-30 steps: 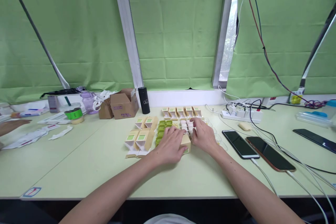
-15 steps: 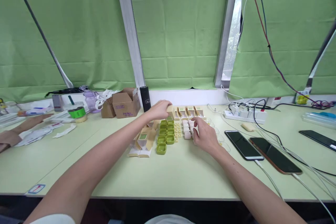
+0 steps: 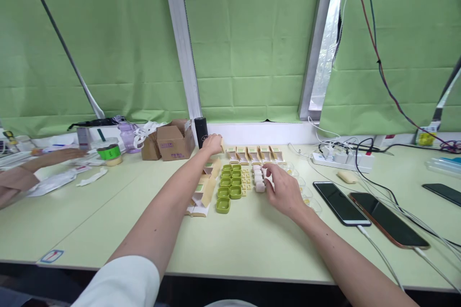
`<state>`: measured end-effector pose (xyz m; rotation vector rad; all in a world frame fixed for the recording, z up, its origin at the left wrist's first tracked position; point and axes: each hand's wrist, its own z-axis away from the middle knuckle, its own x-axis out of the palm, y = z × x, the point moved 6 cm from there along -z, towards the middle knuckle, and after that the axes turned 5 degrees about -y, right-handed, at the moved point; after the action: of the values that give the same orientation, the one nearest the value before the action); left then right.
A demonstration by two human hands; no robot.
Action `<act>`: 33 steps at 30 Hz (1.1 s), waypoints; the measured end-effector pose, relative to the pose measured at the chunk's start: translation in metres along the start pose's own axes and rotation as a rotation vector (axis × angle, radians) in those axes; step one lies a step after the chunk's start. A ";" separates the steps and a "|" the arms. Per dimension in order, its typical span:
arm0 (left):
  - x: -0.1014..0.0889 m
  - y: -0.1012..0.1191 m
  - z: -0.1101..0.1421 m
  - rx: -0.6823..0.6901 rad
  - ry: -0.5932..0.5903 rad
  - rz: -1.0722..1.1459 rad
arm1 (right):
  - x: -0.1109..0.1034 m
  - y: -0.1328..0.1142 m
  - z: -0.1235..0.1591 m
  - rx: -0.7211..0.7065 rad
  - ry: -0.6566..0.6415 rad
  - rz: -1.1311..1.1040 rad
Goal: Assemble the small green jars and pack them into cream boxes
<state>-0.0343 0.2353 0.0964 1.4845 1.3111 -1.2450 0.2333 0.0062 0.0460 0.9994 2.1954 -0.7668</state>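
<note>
My left hand (image 3: 212, 145) is closed on a small pale-yellow box (image 3: 222, 145), mostly hidden by my fingers, at the left end of a row of similar opened boxes (image 3: 254, 155). My right hand (image 3: 285, 188) hovers or rests over the small whitish-pink rounded pieces (image 3: 259, 183), its thumb and forefinger apart with nothing visible between them. Green square cups (image 3: 223, 205) stand in two columns between my arms, with tiny yellow square pieces (image 3: 246, 180) beside them. More opened boxes (image 3: 206, 191) lie left of the cups, partly behind my left forearm.
Clear plastic pieces (image 3: 309, 197) lie right of my right hand. Two phones (image 3: 342, 203) (image 3: 389, 219) with cables and a power strip (image 3: 344, 160) are farther right. A cardboard box (image 3: 175, 143) and black cylinder (image 3: 200, 132) stand at the back. Another person's arm (image 3: 54, 157) reaches in at left.
My left hand has moved left and slightly back, away from the box row, exposing the row's left end. My right hand stays by the whitish-pink pieces. The view has shifted slightly.
</note>
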 end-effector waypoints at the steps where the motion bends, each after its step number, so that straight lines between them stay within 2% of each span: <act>1: 0.007 0.001 -0.001 -0.007 -0.012 -0.008 | 0.000 -0.001 0.000 -0.006 0.000 -0.002; 5: 0.029 0.003 -0.004 -0.029 -0.071 -0.038 | 0.000 -0.004 0.001 -0.023 -0.003 -0.001; 9: 0.041 0.004 -0.001 -0.034 -0.114 -0.059 | -0.001 -0.009 0.001 -0.031 -0.014 -0.002; 12: 0.040 0.004 0.002 -0.036 -0.119 -0.074 | -0.002 -0.012 0.002 -0.034 -0.020 -0.010; 17: 0.022 0.009 0.007 -0.004 -0.074 -0.093 | -0.001 -0.013 0.002 -0.047 -0.031 -0.005; 20: 0.018 0.014 0.011 -0.008 -0.099 -0.093 | 0.000 -0.014 0.001 -0.050 -0.044 -0.015; 27: 0.043 0.018 0.014 -0.060 -0.276 -0.036 | 0.003 -0.015 0.001 -0.050 -0.062 -0.009; 33: 0.055 0.010 0.006 -0.060 -0.275 0.033 | 0.004 -0.015 0.001 -0.054 -0.072 -0.007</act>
<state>-0.0264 0.2398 0.0406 1.2384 1.1267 -1.3240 0.2197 -0.0012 0.0462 0.9240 2.1474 -0.7317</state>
